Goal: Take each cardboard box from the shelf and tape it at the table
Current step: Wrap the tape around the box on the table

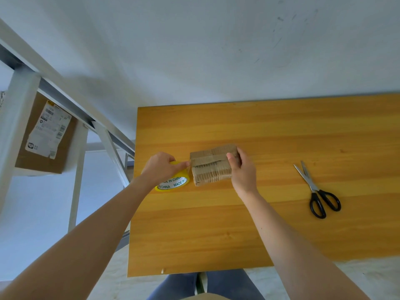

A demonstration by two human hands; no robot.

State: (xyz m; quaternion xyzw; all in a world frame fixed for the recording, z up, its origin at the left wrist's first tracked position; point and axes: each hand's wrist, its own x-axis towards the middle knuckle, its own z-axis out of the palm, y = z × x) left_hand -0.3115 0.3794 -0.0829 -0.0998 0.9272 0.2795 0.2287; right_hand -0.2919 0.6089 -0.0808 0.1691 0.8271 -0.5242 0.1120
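Left hand (161,167) first: it is wrapped over the yellow roll of tape (173,182), which is held low at the left edge of the table (259,131), just beside the left end of the small cardboard box (211,169). A finger is stretched out toward the box's edge, apparently so that the free end of the tape can be led onto the cardboard. Whether a strip is already stuck down cannot be told, the tape being clear.

Over on the other side, the right hand (242,169) is closed round the box's right end, with the thumb laid on top by the middle seam. That grip looks chosen so that the flaps are kept pressed shut and the box is pinned in place while tape is pulled across. The box itself is set on the table near its left edge, close to the roll.

Scissors (317,189) are left lying well apart to the right, within reach for the cut that will be needed. On the shelf (19,105) at the left, a larger labelled box (45,137) is kept, so at least one more box is judged to be left to tape.
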